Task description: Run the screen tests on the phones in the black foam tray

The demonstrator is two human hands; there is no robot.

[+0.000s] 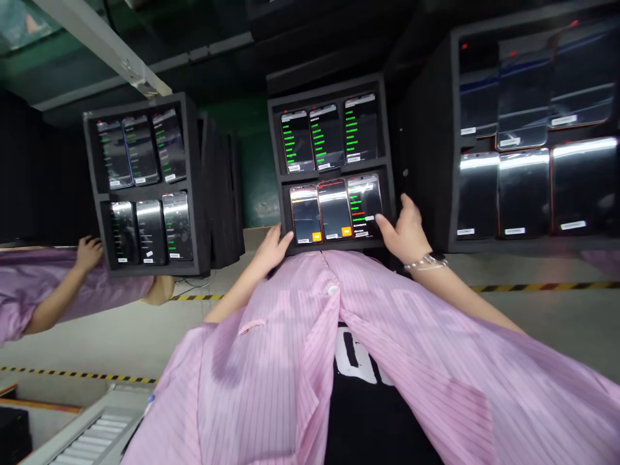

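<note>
A black foam tray stands in front of me, with two rows of three slots, each holding a smartphone. The upper phones, such as the middle one, show green text on dark screens. In the lower row, the middle phone shows an orange mark, and the right one shows green and red text. My left hand grips the tray's lower left edge. My right hand, with a bracelet and watch at its wrist, grips the lower right edge, its fingers next to the lower right phone.
Another foam tray of phones stands to the left, and a larger one fills the right. A co-worker's hand in a pink sleeve rests on the left tray. Yellow-and-black tape runs along the floor.
</note>
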